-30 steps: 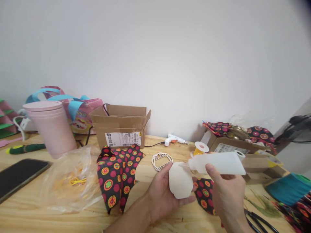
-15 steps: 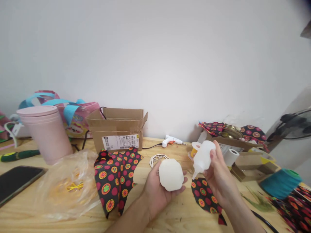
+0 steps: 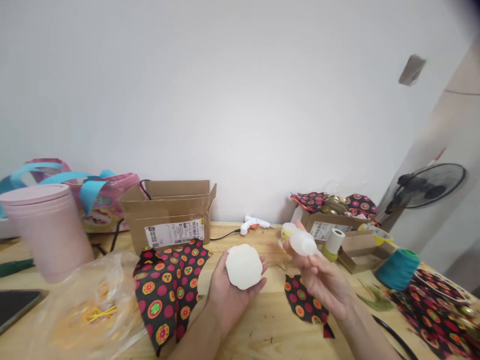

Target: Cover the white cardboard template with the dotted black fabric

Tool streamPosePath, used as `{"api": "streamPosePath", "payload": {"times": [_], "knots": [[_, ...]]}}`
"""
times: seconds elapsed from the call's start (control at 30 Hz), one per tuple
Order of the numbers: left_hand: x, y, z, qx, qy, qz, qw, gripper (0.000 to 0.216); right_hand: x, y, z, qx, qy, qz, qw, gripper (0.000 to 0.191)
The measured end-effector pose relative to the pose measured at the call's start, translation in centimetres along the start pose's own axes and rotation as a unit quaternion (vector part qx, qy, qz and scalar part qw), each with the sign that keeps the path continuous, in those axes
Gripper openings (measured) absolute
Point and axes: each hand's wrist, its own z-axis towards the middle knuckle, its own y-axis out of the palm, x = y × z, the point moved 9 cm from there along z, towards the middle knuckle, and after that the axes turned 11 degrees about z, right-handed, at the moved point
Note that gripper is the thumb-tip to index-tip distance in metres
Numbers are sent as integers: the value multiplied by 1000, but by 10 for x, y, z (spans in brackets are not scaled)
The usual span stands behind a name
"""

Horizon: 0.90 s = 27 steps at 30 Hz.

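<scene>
My left hand [image 3: 233, 303] is palm up, gripping a flat off-white plate with scalloped edges [image 3: 244, 266] between thumb and fingers. A translucent white squeeze bottle [image 3: 303, 243] is in my right hand [image 3: 325, 282], tilted, its nozzle end hard to make out among the fingers. Bottle and plate are held apart above the wooden table [image 3: 270, 325]. Under my right hand lies a small cut piece of dark patterned fabric [image 3: 303, 300]. Left of my left hand is a larger piece of the same fabric [image 3: 170, 285].
Behind the hands are a white glue gun [image 3: 255, 223] and an open cardboard box [image 3: 172, 212]. A plastic bag [image 3: 97, 305], pink tumbler [image 3: 48, 232] and phone [image 3: 18, 306] stand left. Right are a teal thread cone [image 3: 398, 269], small boxes [image 3: 362, 250] and a fan [image 3: 427, 186].
My view has turned to the right. The bottle has tipped from nozzle-down to a flatter tilt in my right hand. My left hand still holds the plate, and the patterned wooden piece behind it is now hidden.
</scene>
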Motion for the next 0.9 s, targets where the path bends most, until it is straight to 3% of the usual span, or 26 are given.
{"api": "streamPosePath", "payload": {"times": [0.1,0.17,0.27,0.33,0.53,0.7,0.8,0.9], "knots": [[1,2,-1,-3,0,1,1000,49,10,-10,-6,20,1,-75,997,53],[1,2,-2,-4,2,2,1000,48,11,-19,-6,50,-21,-175,983,36],[1,0,-2,10,9,9,1000,48,12,-26,2,78,-21,-405,911,32],[0,-4,-1,24,10,23,999,48,13,-27,12,76,-13,-495,865,30],[9,-15,0,60,56,38,996,39,32,-39,39,50,36,-517,854,23],[18,-21,3,69,90,30,993,35,36,-46,37,68,35,-509,857,23],[18,-26,4,109,89,46,989,32,14,-41,26,86,16,-501,861,40],[15,-31,2,168,70,90,979,29,-36,-39,9,144,-66,-484,860,44]]}}
